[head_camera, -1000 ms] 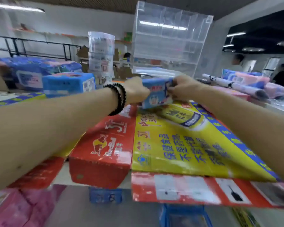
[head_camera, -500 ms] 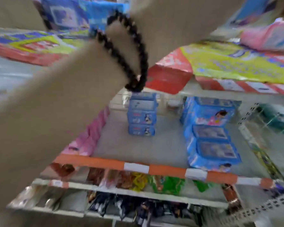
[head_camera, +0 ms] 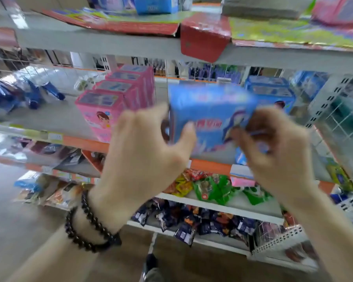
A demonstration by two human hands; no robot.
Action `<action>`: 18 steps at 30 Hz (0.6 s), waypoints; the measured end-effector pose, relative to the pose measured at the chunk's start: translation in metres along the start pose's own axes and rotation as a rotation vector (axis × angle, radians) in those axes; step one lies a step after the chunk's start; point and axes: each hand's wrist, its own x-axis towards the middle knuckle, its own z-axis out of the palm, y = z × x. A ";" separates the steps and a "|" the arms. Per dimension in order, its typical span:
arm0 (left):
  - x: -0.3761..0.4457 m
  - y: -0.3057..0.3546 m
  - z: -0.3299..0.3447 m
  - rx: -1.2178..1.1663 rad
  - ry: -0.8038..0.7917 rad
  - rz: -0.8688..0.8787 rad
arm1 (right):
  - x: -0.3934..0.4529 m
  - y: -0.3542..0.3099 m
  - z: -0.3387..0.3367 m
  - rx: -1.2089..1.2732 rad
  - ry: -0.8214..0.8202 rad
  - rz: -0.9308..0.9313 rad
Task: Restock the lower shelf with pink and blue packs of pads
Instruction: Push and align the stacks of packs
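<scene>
My left hand (head_camera: pixel 151 151) and right hand (head_camera: pixel 273 151) clamp a blue pad pack (head_camera: pixel 210 117), not yet shelved, right of the pink pack row (head_camera: pixel 118 94).

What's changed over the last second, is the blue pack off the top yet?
Yes. Both hands, left hand and right hand, have carried the blue pack down from the shelf top to the front of the lower shelf, between the pink packs and the blue stack. Both hands still grip it.
</scene>
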 end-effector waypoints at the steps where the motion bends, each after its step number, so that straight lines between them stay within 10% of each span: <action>1: -0.005 -0.010 0.005 -0.020 -0.033 -0.021 | -0.014 0.004 0.003 -0.025 -0.065 0.034; 6: -0.016 -0.072 0.056 -0.166 -0.236 -0.245 | -0.045 0.040 0.031 -0.053 -0.182 0.375; 18: 0.048 -0.189 0.091 -0.301 -0.378 -0.265 | -0.023 0.106 0.130 -0.212 -0.198 0.457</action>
